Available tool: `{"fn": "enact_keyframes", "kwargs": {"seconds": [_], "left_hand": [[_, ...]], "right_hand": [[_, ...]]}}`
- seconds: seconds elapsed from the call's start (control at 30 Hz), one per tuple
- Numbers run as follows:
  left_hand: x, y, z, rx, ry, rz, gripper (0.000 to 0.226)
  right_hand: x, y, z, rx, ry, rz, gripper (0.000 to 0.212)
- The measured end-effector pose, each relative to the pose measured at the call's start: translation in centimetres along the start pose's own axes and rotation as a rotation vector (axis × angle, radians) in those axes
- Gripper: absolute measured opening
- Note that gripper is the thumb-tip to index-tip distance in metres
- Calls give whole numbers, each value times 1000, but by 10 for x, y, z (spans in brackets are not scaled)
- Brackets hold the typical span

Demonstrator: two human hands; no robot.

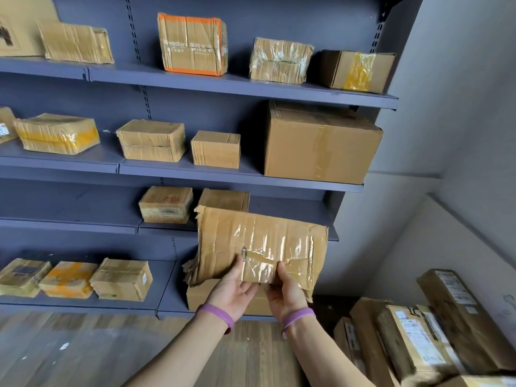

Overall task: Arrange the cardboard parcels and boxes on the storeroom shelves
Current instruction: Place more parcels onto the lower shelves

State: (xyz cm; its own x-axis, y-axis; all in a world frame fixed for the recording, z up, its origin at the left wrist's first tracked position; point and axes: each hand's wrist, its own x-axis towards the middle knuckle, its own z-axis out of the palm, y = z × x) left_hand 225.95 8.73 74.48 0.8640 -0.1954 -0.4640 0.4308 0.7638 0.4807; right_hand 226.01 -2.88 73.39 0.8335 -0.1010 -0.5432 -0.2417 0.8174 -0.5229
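The left hand (234,291) and right hand (287,293) each grasp the taped parcel (262,241) by its bottom edge, holding it upright. It is likely bound for the shelf (312,213) gap at one o'clock.

Both bare forearms come in from 6 o'clock and reach toward 12 o'clock, with the wrists close together. The left hand (231,291) and the right hand (284,294) are side by side, each gripping the lower edge of the taped parcel (262,241), thumbs on its front face.
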Motion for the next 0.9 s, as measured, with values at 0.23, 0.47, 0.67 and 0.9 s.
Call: {"fn": "enact_keyframes", "kwargs": {"seconds": [0.23,0.47,0.67,0.9], "left_hand": [[9,17,-10,-110,100,109,27],[5,52,-30,-27,116,169,17],[-2,69,-49,47,98,160,27],[-4,70,-45,-61,99,217,53]], "right_hand": [[-9,-1,-13,-212,-187,36,48],[19,-22,-40,197,-49,186,65],[25,-43,-41,132,-78,176,73],[20,-42,-25,130,-144,18,55]]}}
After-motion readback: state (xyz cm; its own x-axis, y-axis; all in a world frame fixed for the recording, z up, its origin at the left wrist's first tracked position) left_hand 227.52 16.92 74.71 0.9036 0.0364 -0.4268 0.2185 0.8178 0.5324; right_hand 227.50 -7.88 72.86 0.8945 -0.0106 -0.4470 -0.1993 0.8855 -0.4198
